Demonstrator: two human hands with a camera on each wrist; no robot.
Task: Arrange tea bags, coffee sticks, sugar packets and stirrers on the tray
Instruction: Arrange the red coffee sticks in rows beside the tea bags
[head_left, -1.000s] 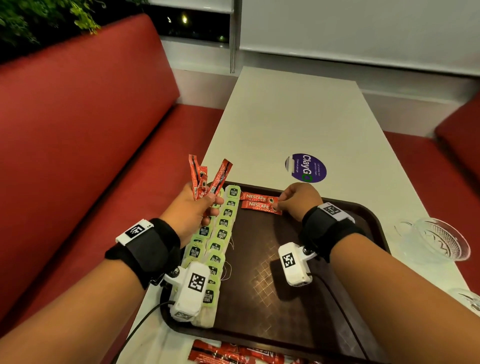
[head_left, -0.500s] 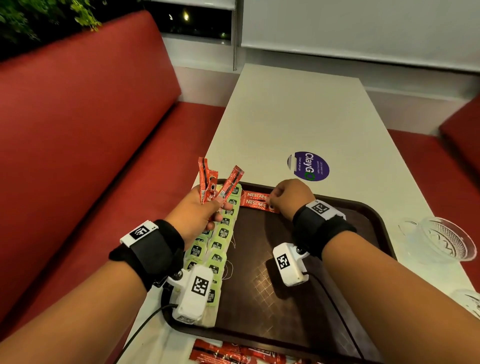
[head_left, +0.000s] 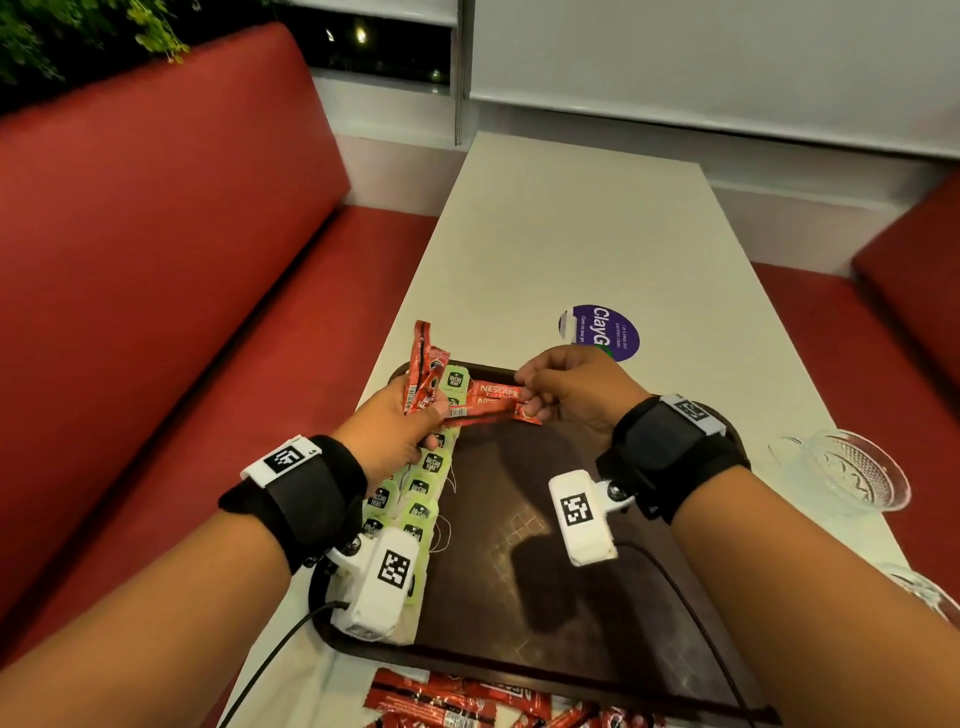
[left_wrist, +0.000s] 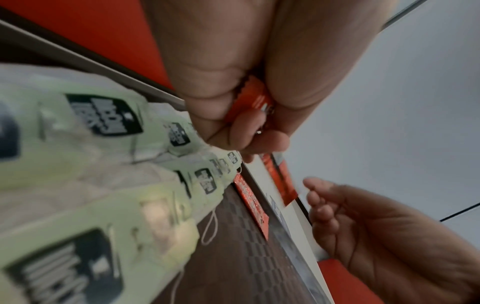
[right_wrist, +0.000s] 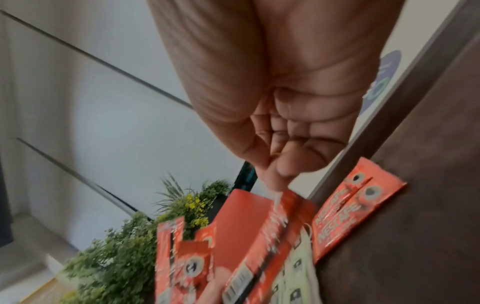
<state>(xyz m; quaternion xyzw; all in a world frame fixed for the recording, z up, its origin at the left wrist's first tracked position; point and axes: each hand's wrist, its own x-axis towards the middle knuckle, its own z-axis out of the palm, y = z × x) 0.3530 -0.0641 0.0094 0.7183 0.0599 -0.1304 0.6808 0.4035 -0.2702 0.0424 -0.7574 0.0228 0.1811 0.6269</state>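
A dark brown tray (head_left: 613, 639) lies on the white table. Several green tea bags (head_left: 423, 486) form a column along its left side. Two red coffee sticks (head_left: 496, 391) lie side by side at the tray's far edge, also in the right wrist view (right_wrist: 350, 207). My left hand (head_left: 395, 423) grips a bundle of coffee sticks (head_left: 422, 366) upright over the tray's far left corner. One more stick (head_left: 488, 413) reaches sideways from that hand. My right hand (head_left: 532, 402) pinches its free end between thumb and finger (right_wrist: 275, 183).
Loose coffee sticks (head_left: 467, 701) lie on the table in front of the tray. A glass bowl (head_left: 852, 470) and another glass (head_left: 930, 590) stand at the right edge. A purple sticker (head_left: 605, 332) lies beyond the tray. Red benches flank the table.
My right hand left the two sticks laid on the tray and moved left to my left hand, taking the end of another stick. My left hand shifted right, over the tray corner.
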